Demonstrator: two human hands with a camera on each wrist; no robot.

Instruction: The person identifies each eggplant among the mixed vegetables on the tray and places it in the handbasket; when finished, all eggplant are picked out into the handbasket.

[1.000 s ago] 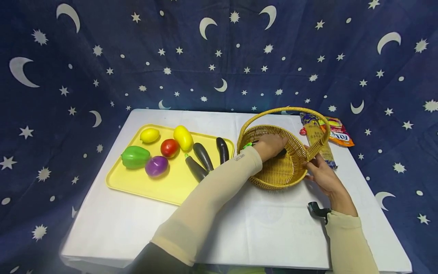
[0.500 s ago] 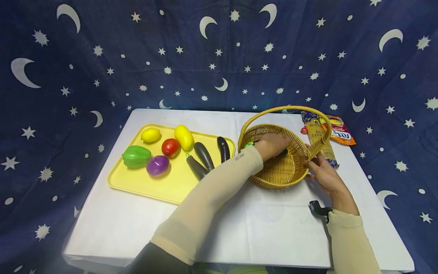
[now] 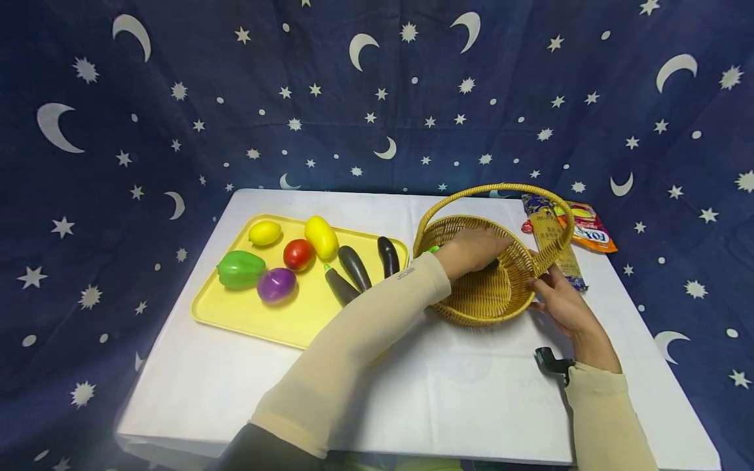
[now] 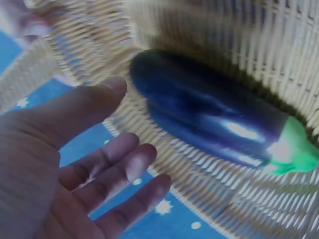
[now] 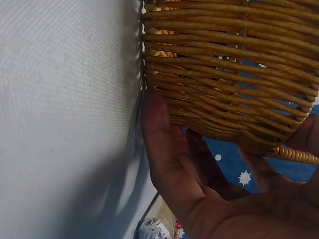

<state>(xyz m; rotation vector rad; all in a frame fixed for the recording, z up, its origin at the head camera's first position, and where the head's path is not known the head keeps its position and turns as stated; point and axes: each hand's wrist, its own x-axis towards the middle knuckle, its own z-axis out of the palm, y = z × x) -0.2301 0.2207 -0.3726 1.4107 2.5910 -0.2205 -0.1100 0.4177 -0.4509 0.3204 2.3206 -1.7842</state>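
My left hand (image 3: pixel 474 250) reaches into the wicker basket (image 3: pixel 480 302), its fingers loosely spread with nothing between them. In the left wrist view, two dark eggplants (image 4: pixel 199 94) with a green cap (image 4: pixel 294 147) lie side by side against the basket's woven wall, just beyond the thumb tip. From the head, the hand and sleeve mostly cover them. At the basket's right side, my right hand (image 3: pixel 562 304) holds the wall near the foot of the handle. The right wrist view shows its fingers (image 5: pixel 159 124) under and along the weave, with the thumb up by the rim.
A yellow tray (image 3: pixel 235 315) on the left holds a lemon (image 3: pixel 265 233), tomato (image 3: pixel 298 254), yellow mango-like fruit (image 3: pixel 321 237), green pepper-like piece (image 3: pixel 241 269), round purple vegetable (image 3: pixel 277 285) and several eggplants (image 3: pixel 354 267). Behind the basket's right side lie a gold packet (image 3: pixel 544 226) and an orange-red bag (image 3: pixel 589 229).
The left hand has shifted slightly right inside the basket, and less of the green cap shows past the sleeve. The right hand stays at the basket's side. The head view has shifted a little.
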